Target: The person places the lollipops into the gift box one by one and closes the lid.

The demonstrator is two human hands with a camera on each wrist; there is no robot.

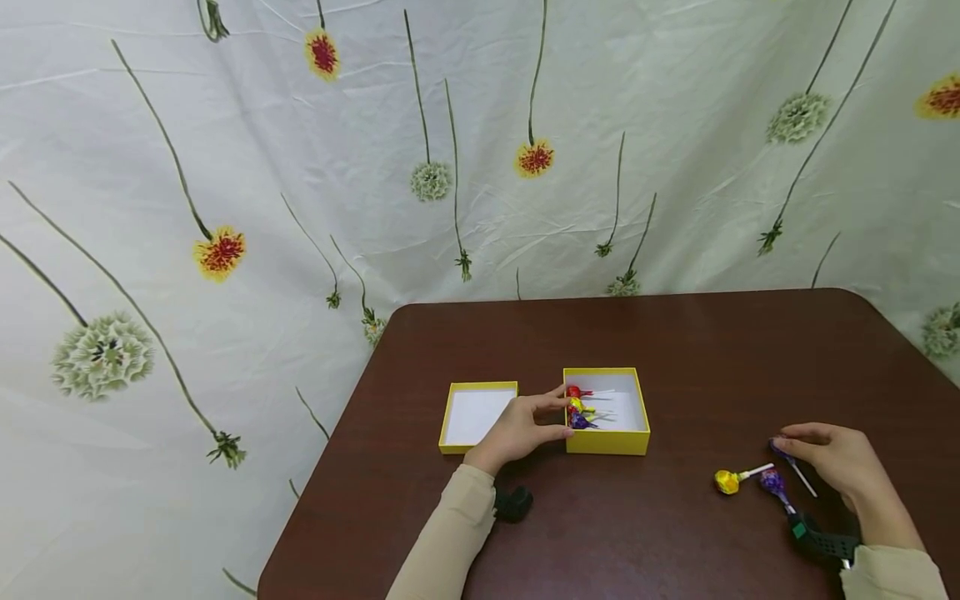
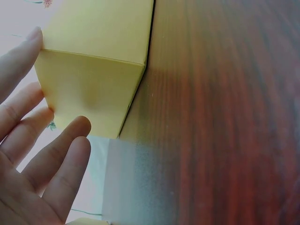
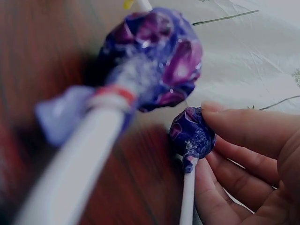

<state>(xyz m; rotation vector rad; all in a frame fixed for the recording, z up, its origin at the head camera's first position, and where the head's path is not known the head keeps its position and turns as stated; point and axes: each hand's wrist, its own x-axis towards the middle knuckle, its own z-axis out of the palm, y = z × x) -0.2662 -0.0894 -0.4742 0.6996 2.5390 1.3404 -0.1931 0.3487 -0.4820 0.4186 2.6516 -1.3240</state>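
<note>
The yellow box (image 1: 607, 442) with a white inside holds several lollipops (image 1: 581, 408), red, yellow and purple, along its left side. My left hand (image 1: 525, 425) touches the box's left wall with its fingertips, fingers fairly straight; in the left wrist view the hand (image 2: 37, 154) lies beside the box (image 2: 89, 89). At the right, my right hand (image 1: 847, 462) pinches the head of a purple lollipop (image 3: 192, 133) between thumb and fingers, its white stick pointing down towards me. Beside it lie another purple lollipop (image 1: 772, 482) and a yellow one (image 1: 727, 482).
A yellow-edged lid (image 1: 477, 414), white inside, lies left of the box on the dark brown table (image 1: 637, 533). Black wrist devices (image 1: 513, 504) are on both wrists. Behind the table hangs a white cloth (image 1: 480, 225) printed with flowers.
</note>
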